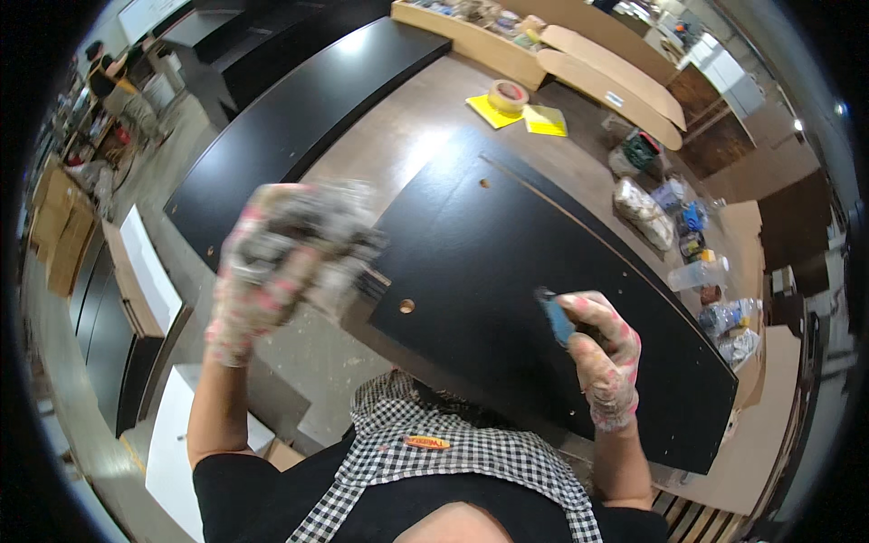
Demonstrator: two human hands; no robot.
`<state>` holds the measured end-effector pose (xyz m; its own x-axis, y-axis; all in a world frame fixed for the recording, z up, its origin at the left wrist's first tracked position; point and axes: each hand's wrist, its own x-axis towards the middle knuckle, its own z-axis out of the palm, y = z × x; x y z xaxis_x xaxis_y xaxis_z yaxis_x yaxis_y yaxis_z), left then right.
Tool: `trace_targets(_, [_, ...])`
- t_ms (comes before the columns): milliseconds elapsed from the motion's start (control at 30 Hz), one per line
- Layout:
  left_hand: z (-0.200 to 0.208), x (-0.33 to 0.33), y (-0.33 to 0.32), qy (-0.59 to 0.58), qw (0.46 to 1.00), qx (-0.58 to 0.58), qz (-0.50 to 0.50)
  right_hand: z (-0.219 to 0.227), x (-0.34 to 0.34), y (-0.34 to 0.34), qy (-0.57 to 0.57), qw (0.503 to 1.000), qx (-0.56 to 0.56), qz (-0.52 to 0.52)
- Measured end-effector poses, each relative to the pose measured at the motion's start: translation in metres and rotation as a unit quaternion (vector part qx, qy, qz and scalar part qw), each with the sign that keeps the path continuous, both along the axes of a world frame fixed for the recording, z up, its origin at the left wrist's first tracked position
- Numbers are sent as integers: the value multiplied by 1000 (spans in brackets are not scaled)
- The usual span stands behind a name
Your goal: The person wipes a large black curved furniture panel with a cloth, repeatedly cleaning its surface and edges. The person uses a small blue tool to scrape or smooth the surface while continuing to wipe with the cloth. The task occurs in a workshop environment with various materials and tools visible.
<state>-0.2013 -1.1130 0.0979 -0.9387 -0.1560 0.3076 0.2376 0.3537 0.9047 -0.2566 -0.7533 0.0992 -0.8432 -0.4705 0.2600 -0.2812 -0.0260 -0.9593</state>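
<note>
My left hand (244,303), in a white glove with pink dots, is raised left of the black panel (507,244). Its fingers are wrapped round a crumpled grey-and-white rag (335,231), blurred enough that I cannot tell its material. Over the middle of the panel, my right hand (605,357) wears a matching glove. Between its thumb and fingers is pinched a small flat blue tool with a dark tip (555,317). The panel lies on the workbench and has drilled holes and a long groove along its far edge.
Another black panel (299,118) lies at the left. Behind are a tape roll (508,96), yellow paper (546,121) and a wooden tray (475,41). Several bottles and bags, including a clear bottle (697,274), line the right edge. A person (113,77) stands far left.
</note>
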Motion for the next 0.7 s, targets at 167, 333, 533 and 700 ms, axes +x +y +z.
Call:
trace_targets(167, [-30, -82, 92, 96, 879, -402, -236, -41, 57, 46, -19, 959, 75, -273])
trace_targets(333, [-41, -146, 143, 61, 851, -451, -263, -79, 53, 48, 124, 930, -3, -347])
trace_targets(533, [-60, -203, 120, 142, 766, -574, -251, -100, 45, 37, 21, 934, -128, -332])
trace_targets(700, [-79, -221, 111, -50, 930, -172, -321, -88, 54, 45, 44, 936, -99, -335])
